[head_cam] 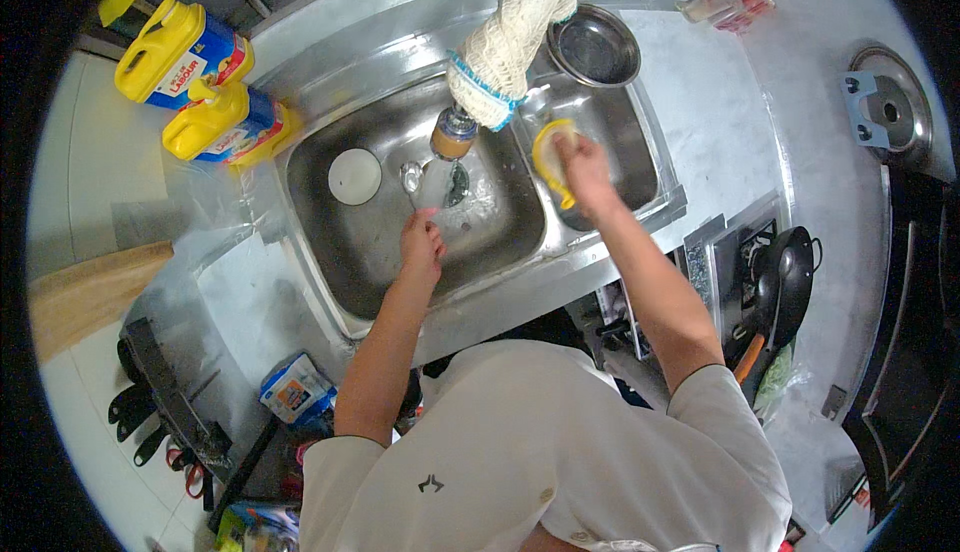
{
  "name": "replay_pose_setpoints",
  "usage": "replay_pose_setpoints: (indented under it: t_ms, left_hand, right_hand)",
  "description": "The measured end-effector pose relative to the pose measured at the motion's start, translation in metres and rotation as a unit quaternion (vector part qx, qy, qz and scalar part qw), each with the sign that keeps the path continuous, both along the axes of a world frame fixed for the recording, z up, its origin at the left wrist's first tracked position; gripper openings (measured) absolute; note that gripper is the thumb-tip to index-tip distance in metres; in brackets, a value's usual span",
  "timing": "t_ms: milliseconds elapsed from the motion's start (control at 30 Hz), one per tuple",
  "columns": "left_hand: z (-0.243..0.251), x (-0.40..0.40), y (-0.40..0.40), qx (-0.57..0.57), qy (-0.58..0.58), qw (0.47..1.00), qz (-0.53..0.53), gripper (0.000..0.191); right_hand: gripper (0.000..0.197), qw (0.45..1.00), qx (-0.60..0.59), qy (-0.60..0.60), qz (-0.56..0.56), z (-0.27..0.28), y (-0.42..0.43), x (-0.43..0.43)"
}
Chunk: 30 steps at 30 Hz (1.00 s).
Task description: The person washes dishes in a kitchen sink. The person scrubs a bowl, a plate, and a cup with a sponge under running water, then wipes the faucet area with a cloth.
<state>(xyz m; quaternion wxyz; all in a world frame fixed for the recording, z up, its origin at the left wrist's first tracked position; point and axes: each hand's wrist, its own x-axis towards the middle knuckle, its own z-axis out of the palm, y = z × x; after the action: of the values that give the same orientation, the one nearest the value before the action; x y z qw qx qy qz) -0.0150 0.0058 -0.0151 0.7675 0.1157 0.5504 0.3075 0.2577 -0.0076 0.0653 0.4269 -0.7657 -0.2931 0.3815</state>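
My left hand [424,246] is over the large basin of a stainless steel sink [487,248], its fingers closed around the lower end of a metal spoon [411,175]. The spoon's bowl points up, beside the water falling from the faucet nozzle [454,135]. A small pinkish patch shows at my fingertips; I cannot tell what it is. Over the smaller basin, my right hand [583,169] grips a pale scrubbing pad or cloth with a yellow edge [541,158]. A small white dish [355,177] lies at the left of the large basin.
A cream knit cover [502,49] wraps the faucet. A steel bowl [596,45] stands behind the small basin. Yellow detergent jugs [225,128] are at the left. A knife rack [176,402] is at lower left, and a black wok [787,289] is on the stove at right.
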Motion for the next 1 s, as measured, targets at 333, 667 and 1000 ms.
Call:
replay_pose_setpoints:
  t_ms: [333,667,1000]
  left_hand:
    - [0.013,0.005,-0.004,-0.008,0.028,1.0,-0.013,0.015]
    - [0.02,0.002,-0.003,-0.019,0.03,0.999,-0.02,0.014]
    - [0.018,0.003,-0.002,-0.007,-0.01,0.999,-0.051,0.009]
  right_hand:
    - [0.028,0.982,-0.029,0.134,-0.131,0.037,0.076,0.112]
    - [0.034,0.988,-0.005,0.076,-0.136,0.01,0.026,0.102]
    - [0.029,0.944,0.017,0.319,-0.084,0.011,-0.03,0.0]
